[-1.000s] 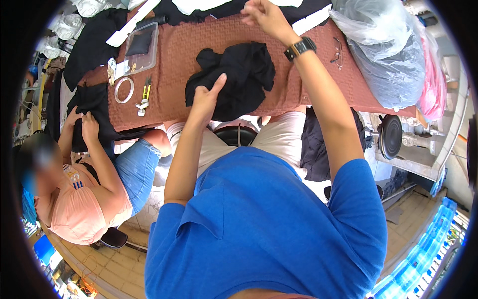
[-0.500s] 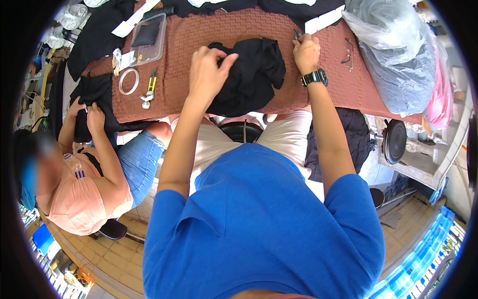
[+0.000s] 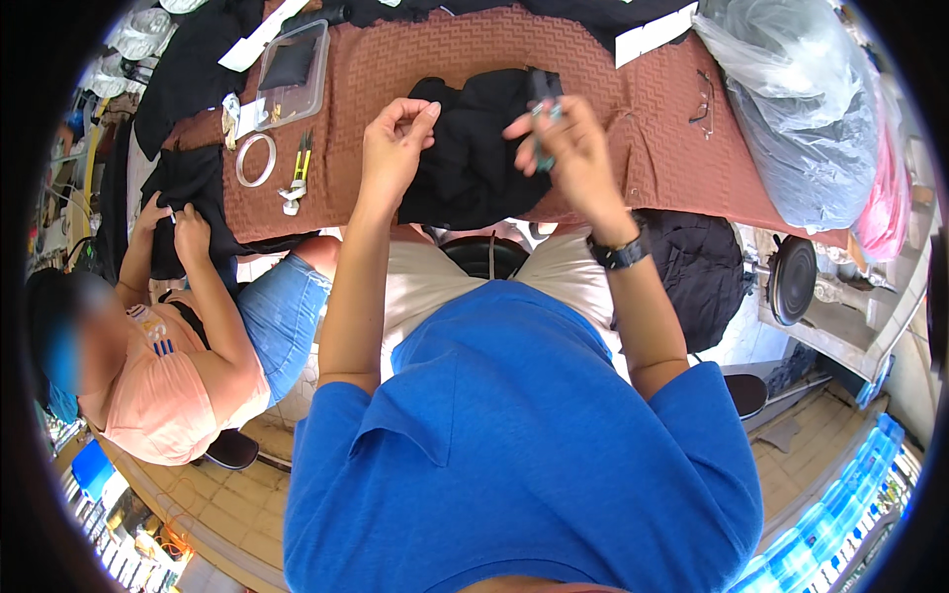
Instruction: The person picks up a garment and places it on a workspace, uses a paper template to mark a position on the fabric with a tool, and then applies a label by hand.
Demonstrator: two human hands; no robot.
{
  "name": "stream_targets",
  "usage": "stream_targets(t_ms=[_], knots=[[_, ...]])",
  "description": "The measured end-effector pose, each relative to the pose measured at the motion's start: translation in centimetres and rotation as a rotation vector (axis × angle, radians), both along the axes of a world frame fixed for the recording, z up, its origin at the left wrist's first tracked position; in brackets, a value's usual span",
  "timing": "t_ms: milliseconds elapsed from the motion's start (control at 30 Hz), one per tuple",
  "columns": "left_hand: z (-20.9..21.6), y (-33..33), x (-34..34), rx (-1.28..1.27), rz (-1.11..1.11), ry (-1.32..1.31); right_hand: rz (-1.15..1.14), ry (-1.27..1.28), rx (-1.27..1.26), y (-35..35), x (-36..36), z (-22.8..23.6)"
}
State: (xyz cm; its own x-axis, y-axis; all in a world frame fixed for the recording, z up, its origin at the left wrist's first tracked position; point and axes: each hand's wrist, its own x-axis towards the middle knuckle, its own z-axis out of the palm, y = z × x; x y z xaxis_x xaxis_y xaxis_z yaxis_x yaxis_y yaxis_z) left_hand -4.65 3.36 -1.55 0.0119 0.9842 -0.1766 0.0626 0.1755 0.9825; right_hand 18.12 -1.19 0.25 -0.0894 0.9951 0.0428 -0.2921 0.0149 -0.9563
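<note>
A crumpled black cloth (image 3: 465, 148) lies on the table in front of me. My left hand (image 3: 395, 153) is at its left edge, thumb and fingertips pinched together. What the pinch holds, if anything, is too small to make out. Over the right part of the cloth my right hand (image 3: 571, 148) grips small thread snips (image 3: 543, 133) with teal handles and dark blades. Motion smears both the snips and the fingers.
A brown textured cloth (image 3: 376, 59) covers the table. Left lie a clear plastic box (image 3: 318, 74), a white ring (image 3: 256, 161) and yellow-handled tools (image 3: 300, 168); right, eyeglasses (image 3: 705, 104) and a bulky plastic bag (image 3: 791, 109). A co-worker (image 3: 178, 395) handles black fabric at left.
My right hand has come from the table at the right to over the black cloth, bringing the snips. My left hand has shifted slightly left, its fingertips now closed together.
</note>
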Motion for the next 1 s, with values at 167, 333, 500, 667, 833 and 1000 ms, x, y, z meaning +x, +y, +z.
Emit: stream_targets(t_ms=[167, 333, 500, 667, 833, 1000], knots=[[0.3, -1.9, 0.1, -0.075, 0.027, -0.213, 0.248, 0.149, -0.309, -3.3, -5.6, 0.0], [1.3, -2.6, 0.6, -0.07, 0.064, -0.242, 0.307, 0.137, -0.519, -2.6, -7.7, -0.5], [0.9, -3.1, 0.1, -0.043, 0.045, -0.28, 0.246, 0.214, -0.46, -1.9, -8.3, -1.8], [0.8, -3.3, -0.1, -0.035, 0.015, -0.272, 0.225, 0.206, -0.48, -1.6, -8.1, -1.9], [0.5, -3.4, -0.1, -0.018, 0.018, -0.28, 0.223, 0.218, -0.481, -1.5, -7.9, -1.8], [0.6, -3.5, -0.2, -0.014, -0.012, -0.259, 0.213, 0.251, -0.478, -1.4, -7.9, -1.9]])
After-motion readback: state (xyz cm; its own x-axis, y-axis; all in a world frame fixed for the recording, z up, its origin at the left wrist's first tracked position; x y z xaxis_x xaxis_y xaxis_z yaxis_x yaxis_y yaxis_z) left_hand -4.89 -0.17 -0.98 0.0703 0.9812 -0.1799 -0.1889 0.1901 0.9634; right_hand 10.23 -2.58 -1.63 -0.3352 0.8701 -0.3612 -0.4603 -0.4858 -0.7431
